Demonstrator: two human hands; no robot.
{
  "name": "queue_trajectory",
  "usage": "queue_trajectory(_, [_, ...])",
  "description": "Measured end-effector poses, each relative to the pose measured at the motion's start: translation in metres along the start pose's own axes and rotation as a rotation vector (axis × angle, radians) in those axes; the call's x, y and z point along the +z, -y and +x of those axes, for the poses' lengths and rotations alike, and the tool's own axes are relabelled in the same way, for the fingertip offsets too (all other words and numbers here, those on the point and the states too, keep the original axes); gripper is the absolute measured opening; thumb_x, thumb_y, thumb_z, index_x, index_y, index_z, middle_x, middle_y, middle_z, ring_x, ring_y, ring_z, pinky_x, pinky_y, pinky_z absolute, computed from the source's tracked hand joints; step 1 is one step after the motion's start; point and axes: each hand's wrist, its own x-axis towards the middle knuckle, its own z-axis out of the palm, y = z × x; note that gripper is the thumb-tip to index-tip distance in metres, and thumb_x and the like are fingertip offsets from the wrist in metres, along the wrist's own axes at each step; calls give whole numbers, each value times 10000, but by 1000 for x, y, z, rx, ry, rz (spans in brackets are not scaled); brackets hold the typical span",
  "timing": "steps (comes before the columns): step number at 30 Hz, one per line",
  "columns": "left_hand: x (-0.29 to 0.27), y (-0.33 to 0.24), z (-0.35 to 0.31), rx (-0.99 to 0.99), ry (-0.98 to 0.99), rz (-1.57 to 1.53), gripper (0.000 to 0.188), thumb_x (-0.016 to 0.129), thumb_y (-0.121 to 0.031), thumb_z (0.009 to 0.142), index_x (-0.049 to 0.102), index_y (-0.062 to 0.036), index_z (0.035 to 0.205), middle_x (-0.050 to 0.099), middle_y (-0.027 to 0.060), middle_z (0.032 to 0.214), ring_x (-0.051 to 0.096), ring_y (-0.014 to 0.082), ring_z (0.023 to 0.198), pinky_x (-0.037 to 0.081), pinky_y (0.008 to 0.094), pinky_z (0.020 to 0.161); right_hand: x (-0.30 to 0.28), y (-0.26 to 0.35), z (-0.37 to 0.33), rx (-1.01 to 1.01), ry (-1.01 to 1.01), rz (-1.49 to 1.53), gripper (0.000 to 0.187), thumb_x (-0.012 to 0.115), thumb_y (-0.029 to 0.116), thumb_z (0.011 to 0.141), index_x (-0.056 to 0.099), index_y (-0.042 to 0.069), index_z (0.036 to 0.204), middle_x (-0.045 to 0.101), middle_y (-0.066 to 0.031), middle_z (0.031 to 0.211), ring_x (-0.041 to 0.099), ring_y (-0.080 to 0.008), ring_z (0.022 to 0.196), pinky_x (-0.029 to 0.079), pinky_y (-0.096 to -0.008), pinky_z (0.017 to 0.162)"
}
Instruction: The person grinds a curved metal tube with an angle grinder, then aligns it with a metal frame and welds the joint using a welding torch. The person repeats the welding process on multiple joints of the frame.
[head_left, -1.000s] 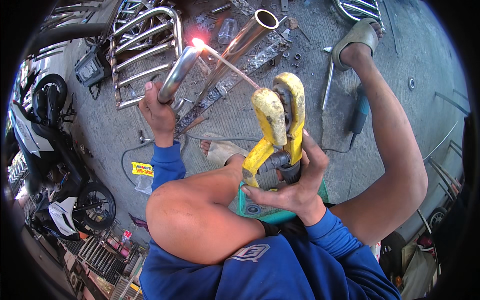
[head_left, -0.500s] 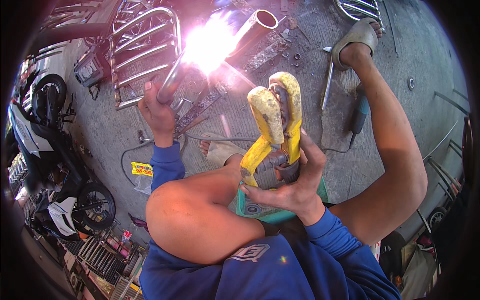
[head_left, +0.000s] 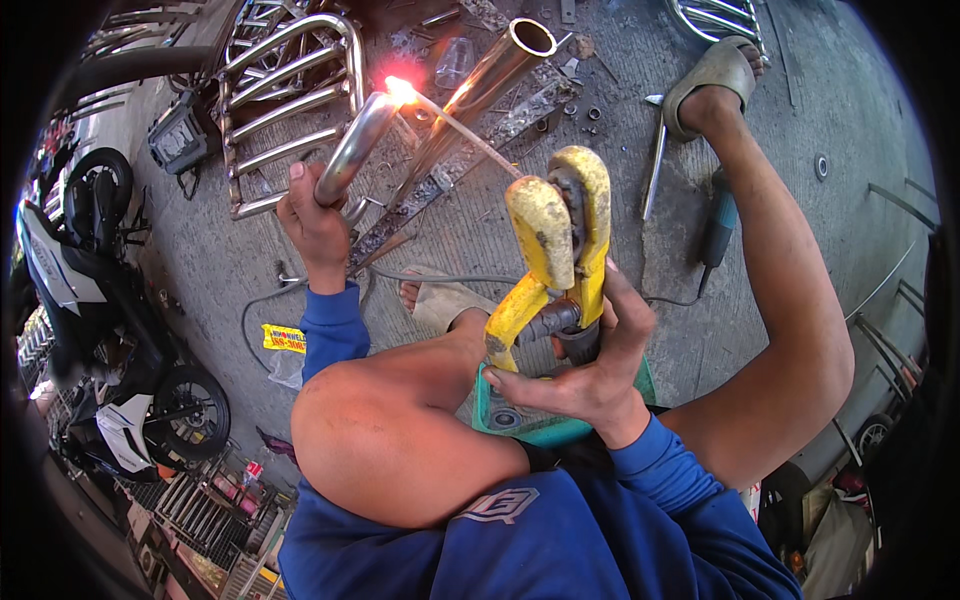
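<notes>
My left hand [head_left: 318,222] is closed round the lower end of a bent shiny metal tube [head_left: 357,150]. At the tube's upper end a small spot glows orange-red. My right hand [head_left: 590,375] grips a yellow welding electrode holder [head_left: 545,265], its jaws pointing up and away from me. From those jaws a thin welding rod [head_left: 465,132] slants up to the left, its tip at the glowing end of the tube. Behind the rod a wider polished pipe [head_left: 490,80] lies slanted over a flat metal bar [head_left: 425,200], its open end facing up.
A welded tube rack [head_left: 290,110] lies at the far left beside a grey box-shaped device [head_left: 180,135]. Under my right hand stands a green tray [head_left: 545,432]. An angle grinder [head_left: 718,225] with its cord rests near my right leg. Motorcycles [head_left: 75,270] stand at the left.
The large bright arc has shrunk to a small glowing spot, so the tube end and pipe now show clearly. My right hand and the electrode holder have shifted slightly right.
</notes>
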Motion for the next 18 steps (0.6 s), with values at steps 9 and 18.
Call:
queue_trajectory(9, [3, -3, -1, -64, -81, 147, 563, 500, -455, 1117, 588, -76, 711, 492, -38, 650, 403, 66, 596, 298, 282, 578, 9, -6, -2, -32, -21, 28, 1167, 1045, 287, 676, 326, 13, 1553, 651, -238, 1344, 765, -295, 1113, 665, -374, 875])
queue_trajectory(18, [3, -6, 1, -38, -8, 61, 607, 490, -486, 1115, 493, -111, 638, 409, -55, 618, 351, 64, 556, 247, 290, 550, 8, -1, 2, 11, 31, 131, 1158, 1031, 242, 715, 292, 40, 1583, 715, -184, 1257, 784, -224, 1048, 670, -312, 822])
